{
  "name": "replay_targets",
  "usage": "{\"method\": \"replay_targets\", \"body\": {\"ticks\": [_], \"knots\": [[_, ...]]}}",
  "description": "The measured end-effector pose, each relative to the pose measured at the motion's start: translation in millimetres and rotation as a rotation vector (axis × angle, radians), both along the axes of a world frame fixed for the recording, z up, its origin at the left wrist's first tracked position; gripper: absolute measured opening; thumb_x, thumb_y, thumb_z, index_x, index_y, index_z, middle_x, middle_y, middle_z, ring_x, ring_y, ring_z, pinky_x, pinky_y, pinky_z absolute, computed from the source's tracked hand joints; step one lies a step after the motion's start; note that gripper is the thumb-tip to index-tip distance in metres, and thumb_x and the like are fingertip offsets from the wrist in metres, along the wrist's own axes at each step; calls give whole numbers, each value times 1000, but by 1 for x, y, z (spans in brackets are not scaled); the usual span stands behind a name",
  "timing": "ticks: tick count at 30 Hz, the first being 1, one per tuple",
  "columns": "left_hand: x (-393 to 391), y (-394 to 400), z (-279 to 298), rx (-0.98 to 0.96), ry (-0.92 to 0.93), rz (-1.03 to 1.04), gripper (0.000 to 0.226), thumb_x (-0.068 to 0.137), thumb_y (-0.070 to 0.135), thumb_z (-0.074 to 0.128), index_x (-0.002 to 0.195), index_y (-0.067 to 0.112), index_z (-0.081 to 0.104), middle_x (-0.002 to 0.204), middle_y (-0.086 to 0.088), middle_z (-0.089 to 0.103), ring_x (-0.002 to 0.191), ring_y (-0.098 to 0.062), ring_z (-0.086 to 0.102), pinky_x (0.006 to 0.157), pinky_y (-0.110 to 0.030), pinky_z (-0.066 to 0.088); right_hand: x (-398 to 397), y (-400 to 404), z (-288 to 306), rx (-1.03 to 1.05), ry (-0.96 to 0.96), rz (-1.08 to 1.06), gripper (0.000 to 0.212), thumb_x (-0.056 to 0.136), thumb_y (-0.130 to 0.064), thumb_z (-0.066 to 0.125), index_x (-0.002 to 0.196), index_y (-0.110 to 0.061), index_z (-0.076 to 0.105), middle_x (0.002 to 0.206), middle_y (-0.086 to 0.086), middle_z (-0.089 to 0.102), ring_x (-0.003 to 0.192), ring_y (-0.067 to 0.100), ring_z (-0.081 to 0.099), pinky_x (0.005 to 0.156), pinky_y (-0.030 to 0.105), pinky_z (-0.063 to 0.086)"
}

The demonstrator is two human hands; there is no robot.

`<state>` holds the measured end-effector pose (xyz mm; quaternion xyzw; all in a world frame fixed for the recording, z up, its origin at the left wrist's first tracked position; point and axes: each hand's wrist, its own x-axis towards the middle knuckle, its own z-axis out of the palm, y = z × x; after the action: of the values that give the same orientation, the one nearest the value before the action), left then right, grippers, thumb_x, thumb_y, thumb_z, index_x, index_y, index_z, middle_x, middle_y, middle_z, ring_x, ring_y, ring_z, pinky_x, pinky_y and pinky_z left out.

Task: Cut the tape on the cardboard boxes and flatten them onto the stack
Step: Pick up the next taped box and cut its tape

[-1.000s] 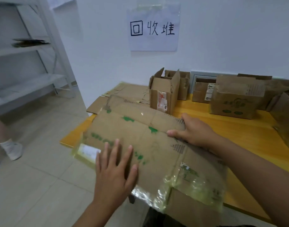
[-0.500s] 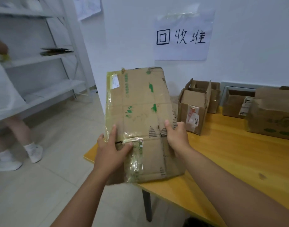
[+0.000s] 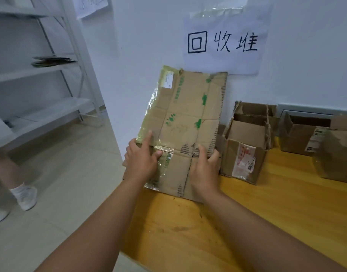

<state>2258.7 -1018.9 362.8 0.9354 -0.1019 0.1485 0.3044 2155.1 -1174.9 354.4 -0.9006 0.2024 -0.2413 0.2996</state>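
A flattened cardboard box (image 3: 188, 114) with green print and shiny tape along its left side stands upright over the far left part of the yellow table (image 3: 247, 222), its top leaning toward the wall. My left hand (image 3: 143, 161) holds its lower left edge, with the thumb and index finger on the front face. My right hand (image 3: 205, 169) grips the lower right edge, thumb in front. The flat stack is hidden behind this sheet, apart from a sliver of cardboard (image 3: 124, 163) by my left hand.
An open box with a pink label (image 3: 245, 154) stands just right of the sheet. More open boxes (image 3: 302, 134) line the wall behind it. A paper sign (image 3: 225, 40) hangs above. White shelving (image 3: 41, 75) and a person's leg and shoe (image 3: 25, 195) are at left.
The sheet went from lying flat under my hands to standing upright, then moved away toward the wall. Both hands shifted to grip its lower edges.
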Motion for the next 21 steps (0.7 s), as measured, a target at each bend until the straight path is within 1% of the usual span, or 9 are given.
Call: {"method": "replay_targets", "body": {"ticks": [3,5,7,10,11,13,17,19,21], "knots": [[14,-15,-9,90,-22,-30,65,94,48,58,149,46,23,151,-20,24,138,-37,24,112,-51,24,10,-4,-13,-87,119,-23,56,100,-13,46,150,-11,20,158,27,-4,143,43,16,117,47,26],[21,-23,-14,141,-6,-38,63,95,47,57,151,41,28,151,-22,25,140,-37,23,115,-49,20,11,-6,-22,-128,157,-12,57,102,-18,44,152,-11,17,159,25,-17,144,43,13,117,48,28],[27,-26,-18,183,11,-46,60,95,48,55,150,39,32,152,-22,25,142,-36,22,116,-48,17,12,-9,-30,-145,179,24,53,104,-23,39,152,-15,18,160,17,-22,146,44,8,118,50,26],[31,-24,-23,228,54,-37,51,96,54,49,145,40,41,156,-20,22,145,-34,17,118,-49,12,13,-11,-38,-165,212,49,52,106,-29,30,155,-26,15,163,5,-19,148,42,-13,120,52,9],[30,-23,-25,247,73,-26,48,97,56,45,143,41,43,159,-17,19,146,-33,15,118,-49,10,13,-10,-40,-221,224,49,53,106,-35,26,157,-26,14,165,5,-13,148,38,-17,121,50,1],[26,-23,-28,288,96,-5,44,100,57,37,140,43,46,162,-14,12,147,-33,11,118,-48,7,13,-10,-42,-322,256,76,61,104,-48,17,158,-20,13,166,5,-2,150,30,-18,118,44,-13],[18,-32,-23,357,44,-66,41,104,46,33,144,38,42,164,-10,10,150,-31,3,121,-48,3,15,-18,-41,-281,391,172,71,100,-56,10,158,-17,6,166,7,-2,152,21,-9,118,38,-13],[8,-41,-20,355,30,-161,45,103,46,35,146,35,39,163,-5,16,150,-29,8,122,-47,6,17,-20,-38,-283,443,192,71,100,-56,10,158,-16,5,166,8,-4,152,22,-8,119,38,-11],[-5,-51,-24,360,68,-261,47,103,50,29,147,37,37,163,-3,19,150,-28,11,122,-47,8,18,-19,-35,-286,464,198,70,100,-54,10,158,-16,4,166,8,-4,152,23,-8,119,39,-10]]}}
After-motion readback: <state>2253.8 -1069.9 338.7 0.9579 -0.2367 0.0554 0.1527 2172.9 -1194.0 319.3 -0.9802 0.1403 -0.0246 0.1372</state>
